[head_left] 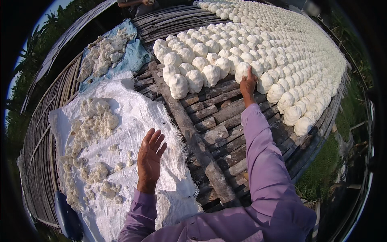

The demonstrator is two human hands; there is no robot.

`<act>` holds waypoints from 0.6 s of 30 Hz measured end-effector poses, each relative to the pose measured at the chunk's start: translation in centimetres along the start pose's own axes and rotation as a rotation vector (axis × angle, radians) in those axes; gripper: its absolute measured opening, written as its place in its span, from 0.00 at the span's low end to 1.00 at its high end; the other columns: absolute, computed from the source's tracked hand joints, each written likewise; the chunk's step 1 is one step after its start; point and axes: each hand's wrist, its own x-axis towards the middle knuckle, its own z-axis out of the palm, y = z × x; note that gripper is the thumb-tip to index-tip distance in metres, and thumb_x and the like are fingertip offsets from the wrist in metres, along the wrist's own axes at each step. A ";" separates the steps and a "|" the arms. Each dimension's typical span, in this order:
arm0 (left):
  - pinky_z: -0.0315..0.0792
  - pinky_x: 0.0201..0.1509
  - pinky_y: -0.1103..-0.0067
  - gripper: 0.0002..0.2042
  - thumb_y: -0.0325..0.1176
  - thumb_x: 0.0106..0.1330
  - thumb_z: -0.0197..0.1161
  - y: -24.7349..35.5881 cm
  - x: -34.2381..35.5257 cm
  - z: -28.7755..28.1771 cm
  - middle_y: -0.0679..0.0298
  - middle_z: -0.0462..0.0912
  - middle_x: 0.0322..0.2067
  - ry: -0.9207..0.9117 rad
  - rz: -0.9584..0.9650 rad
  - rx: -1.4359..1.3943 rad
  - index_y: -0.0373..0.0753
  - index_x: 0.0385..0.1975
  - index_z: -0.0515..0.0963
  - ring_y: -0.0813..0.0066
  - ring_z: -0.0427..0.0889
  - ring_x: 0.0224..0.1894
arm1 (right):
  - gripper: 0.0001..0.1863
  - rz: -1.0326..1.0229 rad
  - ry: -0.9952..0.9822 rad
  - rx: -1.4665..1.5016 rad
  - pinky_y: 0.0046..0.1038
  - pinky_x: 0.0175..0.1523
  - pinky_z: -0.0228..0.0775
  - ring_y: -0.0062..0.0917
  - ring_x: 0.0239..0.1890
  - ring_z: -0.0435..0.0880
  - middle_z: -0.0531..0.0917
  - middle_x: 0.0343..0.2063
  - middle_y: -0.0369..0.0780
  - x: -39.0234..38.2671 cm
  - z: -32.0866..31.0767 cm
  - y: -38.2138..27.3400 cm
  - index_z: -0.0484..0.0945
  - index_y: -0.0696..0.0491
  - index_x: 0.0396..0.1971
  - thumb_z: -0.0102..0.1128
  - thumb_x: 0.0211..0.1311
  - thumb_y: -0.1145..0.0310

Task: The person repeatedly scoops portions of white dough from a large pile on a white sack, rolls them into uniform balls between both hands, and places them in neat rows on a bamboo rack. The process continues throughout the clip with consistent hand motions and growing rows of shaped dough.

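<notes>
My left hand [151,149] is open, fingers spread and slightly bent, above a white woven sheet [161,193] strewn with crumbly off-white clumps [92,117]. My right hand [248,80] is reached forward and closed on a lumpy white ball [241,68] at the front of the rows, index finger extended over it; its other fingers are partly hidden. Many similar balls [178,85] stand in close rows on a platform of weathered bamboo poles [217,133].
A blue sheet [137,54] with more crumbly clumps lies at back left. Another person's arm [135,4] shows at the top edge. A dark blue object [68,213] sits at lower left. Greenery [306,181] lies beyond the platform's right edge.
</notes>
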 end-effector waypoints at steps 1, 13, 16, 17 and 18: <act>0.59 0.73 0.60 0.35 0.54 0.74 0.53 0.6 -1.1 -1.4 0.52 0.67 0.69 0.065 0.018 0.059 0.37 0.73 0.59 0.57 0.65 0.71 | 0.41 0.048 -0.051 -0.049 0.47 0.69 0.60 0.52 0.68 0.62 0.65 0.63 0.57 -0.1 -0.4 -0.4 0.57 0.36 0.76 0.60 0.63 0.69; 0.61 0.73 0.60 0.27 0.48 0.72 0.60 2.2 -16.9 -16.2 0.45 0.68 0.68 0.401 0.175 0.909 0.42 0.67 0.70 0.50 0.66 0.71 | 0.25 -0.231 -1.458 0.570 0.24 0.49 0.75 0.21 0.47 0.84 0.86 0.46 0.39 -30.1 -1.0 -31.3 0.77 0.53 0.62 0.62 0.71 0.56; 0.61 0.72 0.57 0.26 0.46 0.72 0.61 2.0 -20.4 -18.0 0.42 0.66 0.67 0.384 0.155 1.174 0.41 0.66 0.70 0.42 0.63 0.71 | 0.27 -0.385 -1.512 0.475 0.27 0.50 0.75 0.22 0.49 0.84 0.86 0.49 0.39 -35.6 2.6 -36.7 0.78 0.53 0.61 0.63 0.69 0.52; 0.59 0.74 0.56 0.27 0.45 0.71 0.61 2.1 -21.7 -18.6 0.43 0.65 0.68 0.354 0.135 1.259 0.41 0.66 0.70 0.42 0.61 0.72 | 0.28 -0.416 -1.510 0.454 0.28 0.50 0.75 0.23 0.50 0.84 0.85 0.50 0.39 -36.5 4.3 -38.2 0.77 0.53 0.62 0.63 0.70 0.51; 0.57 0.75 0.56 0.27 0.44 0.70 0.62 2.2 -22.9 -19.3 0.43 0.64 0.68 0.322 0.115 1.344 0.40 0.67 0.69 0.42 0.59 0.73 | 0.28 -0.450 -1.506 0.434 0.29 0.51 0.75 0.24 0.51 0.83 0.85 0.51 0.40 -37.3 6.1 -39.8 0.77 0.53 0.62 0.63 0.70 0.51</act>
